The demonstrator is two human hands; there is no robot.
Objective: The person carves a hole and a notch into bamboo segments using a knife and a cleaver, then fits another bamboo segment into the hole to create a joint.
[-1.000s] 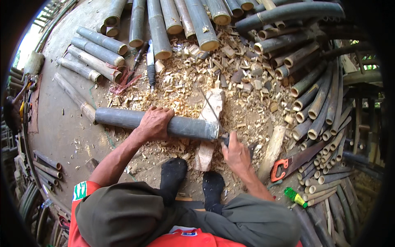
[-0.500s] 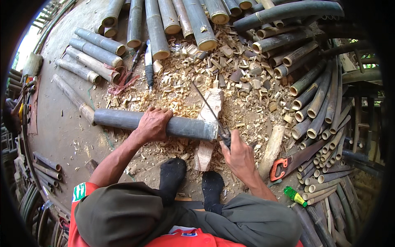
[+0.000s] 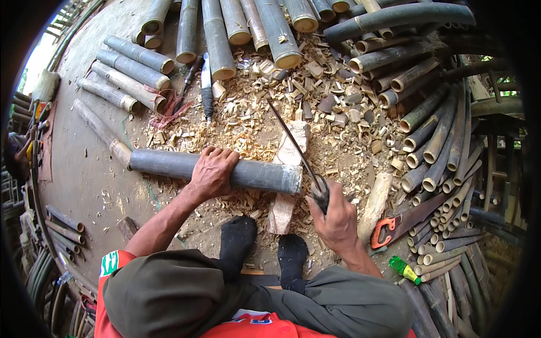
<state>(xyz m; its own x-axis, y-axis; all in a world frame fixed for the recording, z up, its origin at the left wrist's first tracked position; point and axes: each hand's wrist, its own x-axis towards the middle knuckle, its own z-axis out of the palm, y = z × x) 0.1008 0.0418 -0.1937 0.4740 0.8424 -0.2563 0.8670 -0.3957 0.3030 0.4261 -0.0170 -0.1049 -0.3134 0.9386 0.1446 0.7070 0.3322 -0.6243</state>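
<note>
A thick dark bamboo section lies crosswise before me, its right end resting on a pale wooden block. My left hand is wrapped over its middle from above. Past its right end, my right hand grips the dark handle of a long knife. The narrow blade slants up and to the left, over the block and just beyond the bamboo's cut end. Whether the blade touches that end I cannot tell. The bamboo's left end meets a thinner bamboo pole on the floor.
Wood chips cover the floor. Bamboo sections lie ahead, with more stacked at right. A handsaw, green bottle and another blade with a wrapped handle lie around. Another person is at far left.
My right hand has moved slightly right and down with the knife, and its blade has turned in the grip. My left hand and the bamboo section stay nearly in place.
</note>
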